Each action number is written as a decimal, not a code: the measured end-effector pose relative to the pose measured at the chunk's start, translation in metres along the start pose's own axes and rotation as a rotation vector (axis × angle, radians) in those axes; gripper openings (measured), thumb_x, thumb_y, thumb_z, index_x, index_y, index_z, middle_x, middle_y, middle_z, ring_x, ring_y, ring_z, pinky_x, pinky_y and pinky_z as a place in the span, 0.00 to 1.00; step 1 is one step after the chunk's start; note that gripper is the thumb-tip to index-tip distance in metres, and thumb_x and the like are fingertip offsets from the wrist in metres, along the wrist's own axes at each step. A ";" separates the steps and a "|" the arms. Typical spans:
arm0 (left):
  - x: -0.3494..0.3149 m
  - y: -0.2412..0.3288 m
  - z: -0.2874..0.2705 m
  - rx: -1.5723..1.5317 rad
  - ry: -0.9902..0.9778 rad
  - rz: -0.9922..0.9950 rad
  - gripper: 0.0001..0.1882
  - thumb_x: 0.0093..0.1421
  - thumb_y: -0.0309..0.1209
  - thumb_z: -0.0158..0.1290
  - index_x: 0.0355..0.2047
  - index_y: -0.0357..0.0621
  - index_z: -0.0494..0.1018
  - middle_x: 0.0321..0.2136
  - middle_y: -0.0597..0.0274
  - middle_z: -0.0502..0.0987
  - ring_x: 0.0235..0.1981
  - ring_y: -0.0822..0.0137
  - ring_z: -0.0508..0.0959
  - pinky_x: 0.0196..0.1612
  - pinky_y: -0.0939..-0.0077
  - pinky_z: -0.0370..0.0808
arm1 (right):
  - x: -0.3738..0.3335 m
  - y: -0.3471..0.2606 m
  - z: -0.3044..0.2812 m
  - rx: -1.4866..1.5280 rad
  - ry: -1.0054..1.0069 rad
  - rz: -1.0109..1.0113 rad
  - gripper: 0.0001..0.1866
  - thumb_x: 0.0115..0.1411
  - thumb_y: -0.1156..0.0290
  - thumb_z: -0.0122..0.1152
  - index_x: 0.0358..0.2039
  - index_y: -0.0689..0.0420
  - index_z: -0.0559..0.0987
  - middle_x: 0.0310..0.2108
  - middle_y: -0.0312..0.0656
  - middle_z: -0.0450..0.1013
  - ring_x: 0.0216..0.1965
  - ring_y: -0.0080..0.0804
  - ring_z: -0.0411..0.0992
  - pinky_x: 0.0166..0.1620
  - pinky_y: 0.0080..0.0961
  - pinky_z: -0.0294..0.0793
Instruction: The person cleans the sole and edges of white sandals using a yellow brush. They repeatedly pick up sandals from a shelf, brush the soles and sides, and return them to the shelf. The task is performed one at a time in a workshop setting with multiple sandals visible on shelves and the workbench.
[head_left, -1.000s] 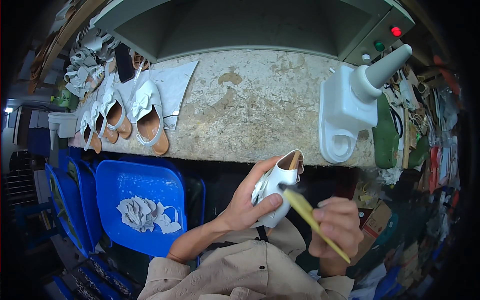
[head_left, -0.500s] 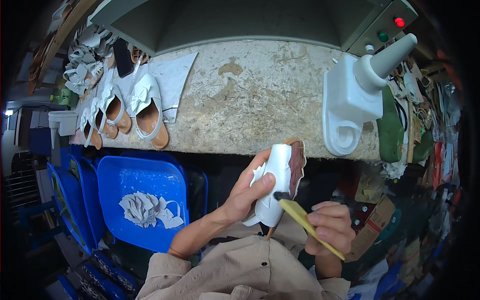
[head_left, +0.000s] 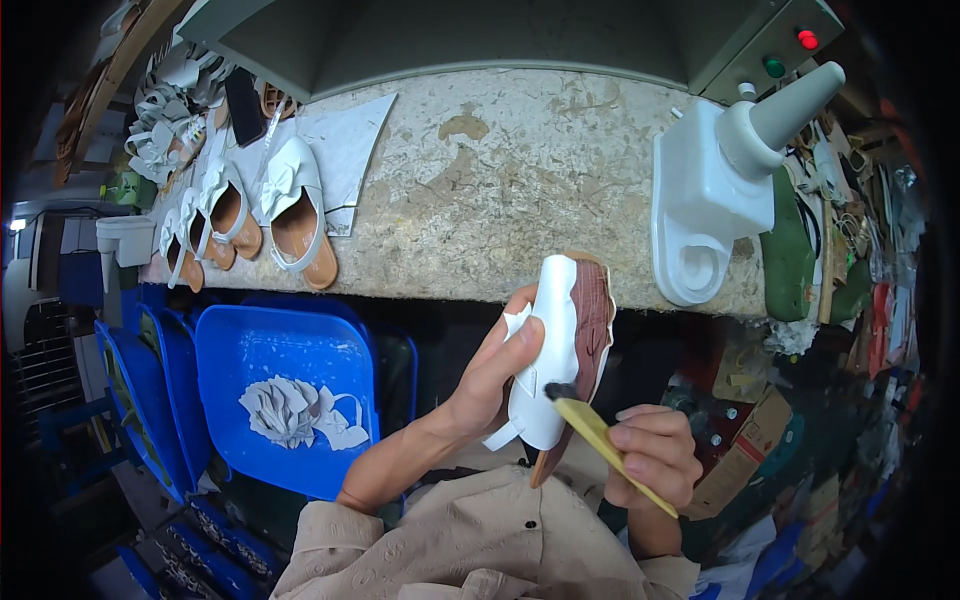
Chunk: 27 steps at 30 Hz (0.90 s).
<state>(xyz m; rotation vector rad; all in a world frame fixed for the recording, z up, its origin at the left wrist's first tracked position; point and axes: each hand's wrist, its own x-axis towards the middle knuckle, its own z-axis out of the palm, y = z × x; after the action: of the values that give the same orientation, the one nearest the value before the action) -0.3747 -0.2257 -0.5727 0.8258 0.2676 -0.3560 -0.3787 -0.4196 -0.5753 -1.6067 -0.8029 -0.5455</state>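
My left hand [head_left: 492,372] is closed around a white sandal [head_left: 552,330], its thumb pressed on the white upper. The sandal is turned on its side in front of my body, so the reddish-brown underside [head_left: 594,318] shows along its right. A white strap hangs off its lower left. Between the fingers of my right hand [head_left: 655,455] is a brush [head_left: 610,450] with a flat yellowish handle. Its dark bristles are at the lower part of the upper, close to the edge by the brown underside; whether they touch cannot be made out.
White bow sandals [head_left: 295,215] stand at the left of the worn workbench [head_left: 500,190], near a dark phone [head_left: 243,110]. A white dispenser with a cone spout [head_left: 705,200] stands on the right. Left below the bench, a blue chair [head_left: 290,345] holds white cut pieces [head_left: 285,412].
The sandal has risen slightly and turned, showing more of its brown underside. My right hand and the brush have shifted a little to the left.
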 end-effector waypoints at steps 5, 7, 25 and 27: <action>0.005 -0.005 -0.002 -0.020 0.063 -0.006 0.33 0.69 0.51 0.42 0.65 0.44 0.50 0.50 0.60 0.68 0.49 0.71 0.70 0.54 0.71 0.68 | -0.001 -0.001 0.002 -0.082 -0.135 0.000 0.12 0.53 0.78 0.66 0.38 0.62 0.77 0.37 0.51 0.78 0.34 0.43 0.76 0.33 0.35 0.83; 0.008 -0.006 -0.005 -0.049 0.065 -0.050 0.33 0.69 0.52 0.41 0.65 0.46 0.49 0.50 0.60 0.67 0.50 0.71 0.70 0.54 0.70 0.68 | 0.000 -0.001 0.002 0.012 -0.082 0.015 0.14 0.51 0.83 0.65 0.39 0.63 0.76 0.36 0.53 0.78 0.31 0.43 0.76 0.33 0.35 0.83; 0.008 -0.018 -0.019 0.107 -0.029 0.096 0.44 0.57 0.32 0.63 0.66 0.38 0.49 0.54 0.58 0.67 0.56 0.68 0.68 0.61 0.67 0.65 | -0.001 0.011 -0.005 0.048 0.206 0.422 0.14 0.57 0.80 0.64 0.43 0.70 0.75 0.28 0.54 0.76 0.28 0.37 0.75 0.31 0.26 0.75; 0.005 -0.013 -0.014 0.176 0.008 0.113 0.42 0.58 0.32 0.62 0.66 0.38 0.49 0.53 0.58 0.67 0.56 0.68 0.68 0.60 0.67 0.66 | 0.002 0.006 -0.004 0.030 0.194 0.436 0.13 0.56 0.80 0.64 0.42 0.70 0.76 0.28 0.53 0.76 0.27 0.38 0.75 0.31 0.27 0.75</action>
<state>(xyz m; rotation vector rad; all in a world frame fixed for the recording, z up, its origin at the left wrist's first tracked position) -0.3763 -0.2244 -0.5918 1.0109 0.1975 -0.2730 -0.3729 -0.4237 -0.5772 -1.6110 -0.2995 -0.3638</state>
